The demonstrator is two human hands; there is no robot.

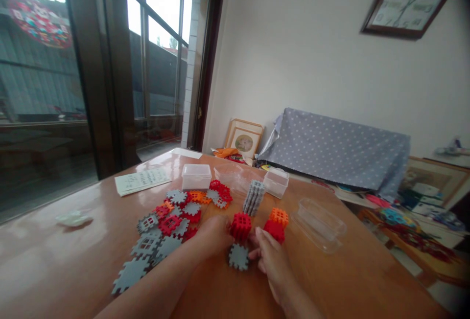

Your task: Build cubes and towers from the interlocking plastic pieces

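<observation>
On the tabletop in front of me stands a stack of red interlocking toy tiles (pixel 241 226), the top one with a window grid. My left hand (pixel 216 231) is closed at its left side, its fingertips partly hidden. My right hand (pixel 270 250) is at the stack's right side, fingers apart and slightly bent, with nothing visible in them. Just in front of the red stack, between the hands, lies a grey notched tile (pixel 238 257). A taller, leaning stack of grey tiles (pixel 254 196) rises behind. Right of it are an orange tile stack (pixel 279 216) and a red stack (pixel 274 231).
Loose grey, red and orange tiles (pixel 167 249) spread left of my left forearm. Farther back are two clear plastic boxes (pixel 196 178) (pixel 276 183) and a written paper pad (pixel 143 182). A clear tray (pixel 319 223) lies right; crumpled plastic (pixel 73 218) lies far left.
</observation>
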